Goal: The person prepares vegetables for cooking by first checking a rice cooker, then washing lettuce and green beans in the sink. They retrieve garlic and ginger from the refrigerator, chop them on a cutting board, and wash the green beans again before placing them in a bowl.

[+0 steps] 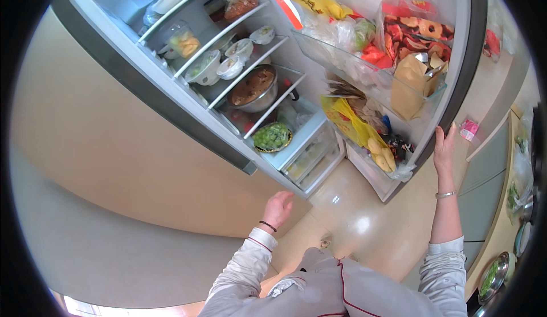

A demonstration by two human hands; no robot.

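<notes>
My right hand (445,148) is at the outer edge of the open refrigerator door (457,82), thumb on the edge and fingers on its outer side. My left hand (278,208) hangs with nothing in it, just below the lower corner of the refrigerator (299,189). Glass shelves inside hold a steel bowl of brown food (256,88), several film-covered bowls (205,67) and a wrapped dish of green fruit (272,136). In the door racks are a yellow plastic bag (354,118), a brown paper bag (408,86) and a bag of dried fruit slices (421,37).
Clear drawers (310,163) sit at the refrigerator's bottom. Glossy floor tiles (342,206) lie below me. Along the right runs a counter (498,214) with a steel bowl of chopped greens (489,278). A pink packet (469,130) lies beyond the door. A beige panel (128,159) stands left.
</notes>
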